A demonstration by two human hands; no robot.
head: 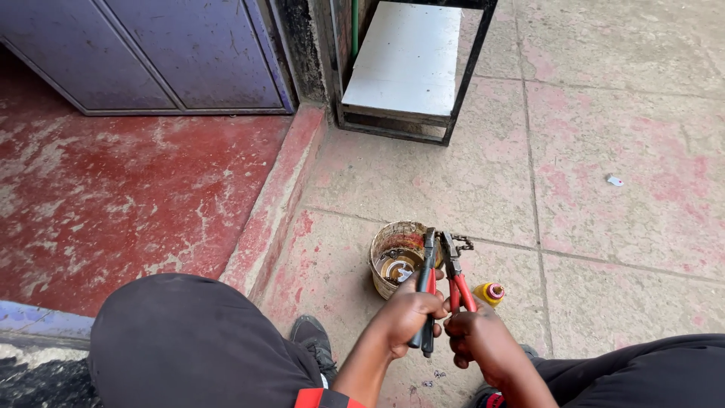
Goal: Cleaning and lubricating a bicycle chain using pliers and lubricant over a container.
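Note:
My left hand (411, 316) grips a pair of pliers with dark handles (428, 272), held upright over a small dirty tin can (385, 261) with oily liquid inside. My right hand (477, 341) grips a second pair of pliers with red handles (458, 281), just right of the first. Both sets of jaws meet a short piece of dark chain (462, 243) hanging at the can's right rim. A small yellow bottle with a red cap (491, 293) stands on the floor right of the pliers, close to my right hand.
My knees in black trousers (189, 340) frame the bottom, with a black shoe (313, 340) between them. A raised red step (276, 200) runs along the left. A metal stand with a white top (408, 64) sits ahead by a blue door (174, 53). Small bits (434, 375) lie on the floor.

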